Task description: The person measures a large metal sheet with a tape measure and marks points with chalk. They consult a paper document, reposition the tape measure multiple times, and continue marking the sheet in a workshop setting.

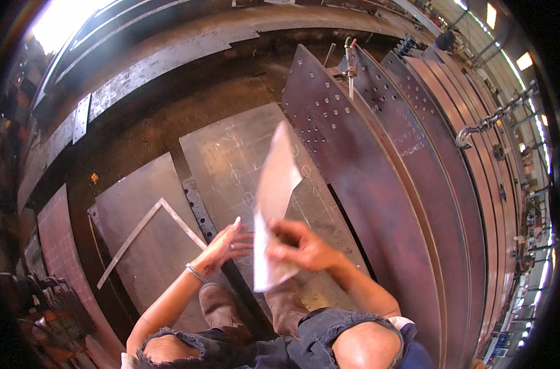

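Note:
A bent sheet of paper (276,178), white to pinkish and blurred by motion, stands up in front of me. My right hand (308,247) is closed on its lower right part, thumb and fingers pinching it. To its left, my left hand (223,247) is open with the fingers spread toward the paper's edge; whether they touch it, I cannot tell. A small pale tip shows at that hand's thumb, too small to make out. Beneath the paper lies a steel plate (215,144) with chalk lines and circles. A flat metal square (135,238) rests on another plate (129,197) beside my left forearm.
Long steel beams (378,203) with rows of holes stand along the right. A torch-like metal tool (351,71) sits at their far end. A chain hook (464,136) hangs at the right. Clamp-like tools (52,295) crowd the lower left. A dark perforated bar (198,206) lies between the plates.

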A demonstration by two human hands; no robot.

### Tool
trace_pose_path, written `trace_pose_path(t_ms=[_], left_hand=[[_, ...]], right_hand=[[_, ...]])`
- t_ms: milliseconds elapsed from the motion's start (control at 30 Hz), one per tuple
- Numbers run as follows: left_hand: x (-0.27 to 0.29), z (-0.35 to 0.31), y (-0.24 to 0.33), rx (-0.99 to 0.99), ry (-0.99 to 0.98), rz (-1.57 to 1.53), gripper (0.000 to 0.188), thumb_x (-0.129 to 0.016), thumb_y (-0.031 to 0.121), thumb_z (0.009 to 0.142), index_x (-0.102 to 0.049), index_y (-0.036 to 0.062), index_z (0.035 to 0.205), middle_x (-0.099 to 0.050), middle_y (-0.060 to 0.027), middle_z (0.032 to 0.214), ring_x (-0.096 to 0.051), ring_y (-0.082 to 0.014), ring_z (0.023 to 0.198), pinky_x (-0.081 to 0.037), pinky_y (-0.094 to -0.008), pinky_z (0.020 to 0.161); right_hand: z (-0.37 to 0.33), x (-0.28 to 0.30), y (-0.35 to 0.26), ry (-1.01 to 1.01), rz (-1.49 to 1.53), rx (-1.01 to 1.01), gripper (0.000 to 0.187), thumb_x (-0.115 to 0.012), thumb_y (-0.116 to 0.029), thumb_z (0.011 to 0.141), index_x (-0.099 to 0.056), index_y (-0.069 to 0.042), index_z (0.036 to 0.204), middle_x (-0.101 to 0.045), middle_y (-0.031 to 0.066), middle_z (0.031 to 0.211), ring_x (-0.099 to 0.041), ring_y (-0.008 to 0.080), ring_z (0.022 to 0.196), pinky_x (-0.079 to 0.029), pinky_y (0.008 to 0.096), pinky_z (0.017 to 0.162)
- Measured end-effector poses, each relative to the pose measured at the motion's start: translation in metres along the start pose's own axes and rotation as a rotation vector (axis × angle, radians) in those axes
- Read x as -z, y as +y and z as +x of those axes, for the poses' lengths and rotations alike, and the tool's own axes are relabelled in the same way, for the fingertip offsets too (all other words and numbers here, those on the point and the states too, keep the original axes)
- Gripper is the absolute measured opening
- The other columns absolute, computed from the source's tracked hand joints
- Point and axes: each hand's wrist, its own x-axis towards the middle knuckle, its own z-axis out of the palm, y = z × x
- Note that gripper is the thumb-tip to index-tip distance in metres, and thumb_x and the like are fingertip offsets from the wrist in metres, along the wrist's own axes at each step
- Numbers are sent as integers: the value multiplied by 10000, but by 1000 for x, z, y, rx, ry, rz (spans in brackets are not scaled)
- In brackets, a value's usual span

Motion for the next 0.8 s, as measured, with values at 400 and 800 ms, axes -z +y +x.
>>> trace_pose_path(t_ms=[400, 800], left_hand=[[4, -25, -70, 235, -289, -364, 600, -493, 501, 982, -506, 45, 1372, -587, -128, 1337, -580, -279, 1192, -447, -468, 1037], [90, -41, -22, -246, 287, -383, 433, -493, 189, 899, -565, -9, 1276, -653, -145, 1200, -623, -255, 1098, -511, -402, 979]], right_hand=[[-5, -30, 42, -295, 208, -161, 465, -677, -184, 959, -478, 20, 1326, -592, 43, 1175, -533, 110, 1070, -446, 299, 947], [-7, 5, 41, -70, -511, -334, 392, -722, -327, 896, -625, 47, 964, -678, 179, 878, -634, 175, 806, -505, 356, 725]])
